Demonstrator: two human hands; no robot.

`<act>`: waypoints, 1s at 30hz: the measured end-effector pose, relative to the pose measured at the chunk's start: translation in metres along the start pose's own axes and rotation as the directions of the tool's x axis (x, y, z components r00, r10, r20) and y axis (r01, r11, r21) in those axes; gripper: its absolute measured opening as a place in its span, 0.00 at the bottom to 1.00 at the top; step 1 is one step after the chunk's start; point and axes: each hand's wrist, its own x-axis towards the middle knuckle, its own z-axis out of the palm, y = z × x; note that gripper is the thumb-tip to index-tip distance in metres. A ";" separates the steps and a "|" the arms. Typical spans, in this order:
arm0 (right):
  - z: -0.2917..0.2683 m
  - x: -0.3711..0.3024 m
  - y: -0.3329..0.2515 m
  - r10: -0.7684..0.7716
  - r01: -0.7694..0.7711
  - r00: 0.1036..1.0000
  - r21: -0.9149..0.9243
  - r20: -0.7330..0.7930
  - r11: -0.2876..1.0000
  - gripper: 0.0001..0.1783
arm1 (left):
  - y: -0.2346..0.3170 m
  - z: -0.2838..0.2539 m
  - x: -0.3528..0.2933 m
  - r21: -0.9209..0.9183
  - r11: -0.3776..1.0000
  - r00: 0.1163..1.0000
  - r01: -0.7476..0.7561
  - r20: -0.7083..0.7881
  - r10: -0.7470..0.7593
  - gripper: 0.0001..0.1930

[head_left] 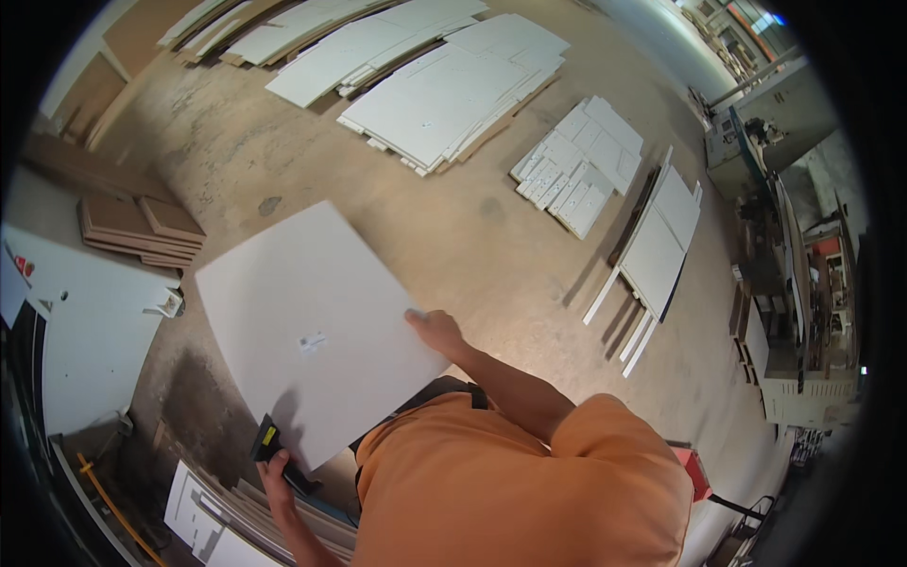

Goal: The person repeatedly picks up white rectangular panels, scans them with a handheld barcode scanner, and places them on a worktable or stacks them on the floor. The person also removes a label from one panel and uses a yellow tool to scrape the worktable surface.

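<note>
Panel (326, 312) left of centre has the right hand (437, 334) I'm guiding clasping its edge, seemingly for steadiness, while the left hand (276, 472) grips a black device (264, 442).

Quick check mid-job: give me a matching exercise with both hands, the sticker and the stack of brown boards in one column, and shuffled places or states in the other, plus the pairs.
Column one:
1. Left hand
2. Right hand
3. Sticker
4. Stack of brown boards

Column two:
A. On the face of the pale panel
B. Toward the picture's left side
C. Holding a black handheld device
D. Gripping the panel's right edge

Pairs: 1-C, 2-D, 3-A, 4-B
</note>
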 end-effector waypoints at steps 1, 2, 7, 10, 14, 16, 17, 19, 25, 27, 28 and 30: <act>-0.025 0.002 0.015 -0.005 0.008 0.999 0.077 -0.037 0.997 0.40 | 0.030 0.024 0.024 0.026 0.999 0.996 0.026 0.086 -0.028 0.23; -0.047 0.003 0.025 0.068 -0.050 0.995 0.211 -0.076 0.976 0.38 | 0.059 0.052 0.051 0.066 0.997 0.973 -0.040 0.230 0.024 0.24; -0.167 0.035 0.018 0.158 0.088 0.962 0.802 -0.222 0.590 0.34 | 0.180 0.210 0.182 0.028 0.990 0.702 -0.140 0.707 0.079 0.29; -0.216 0.065 0.002 0.307 0.116 0.858 0.738 -0.411 0.665 0.31 | 0.243 0.312 0.239 0.012 0.979 0.534 -0.202 0.839 0.100 0.30; -0.255 0.090 -0.016 0.333 0.370 0.751 0.781 -0.570 0.503 0.31 | 0.313 0.423 0.307 0.009 0.941 0.271 -0.338 0.959 0.088 0.24; -0.310 0.104 -0.027 0.380 0.413 0.795 0.881 -0.473 0.233 0.26 | 0.328 0.483 0.341 0.037 0.891 0.197 -0.453 0.979 0.059 0.23; -0.348 0.112 -0.036 0.285 0.442 0.817 0.862 -0.501 0.249 0.24 | 0.327 0.521 0.351 -0.016 0.862 0.167 -0.507 0.979 0.117 0.21; -0.415 0.143 -0.061 0.185 0.448 0.859 0.876 -0.478 0.180 0.25 | 0.322 0.594 0.379 0.101 0.794 0.236 -0.600 0.970 0.054 0.17; -0.538 0.349 -0.112 0.153 0.385 0.767 0.639 -0.622 0.667 0.16 | 0.253 0.713 0.435 0.233 0.802 0.573 -0.550 0.804 0.159 0.14; -0.586 0.456 -0.112 0.075 0.299 0.817 0.531 -0.572 0.793 0.18 | 0.232 0.724 0.451 0.441 0.843 0.760 -0.308 0.647 -0.060 0.13; -0.606 0.512 -0.111 -0.033 0.342 0.836 0.473 -0.548 0.812 0.16 | 0.226 0.724 0.450 0.501 0.838 0.840 -0.216 0.533 -0.102 0.13; -0.642 0.620 -0.112 -0.142 0.326 0.889 0.383 -0.436 0.864 0.14 | 0.225 0.730 0.445 0.519 0.850 0.934 -0.089 0.340 -0.110 0.12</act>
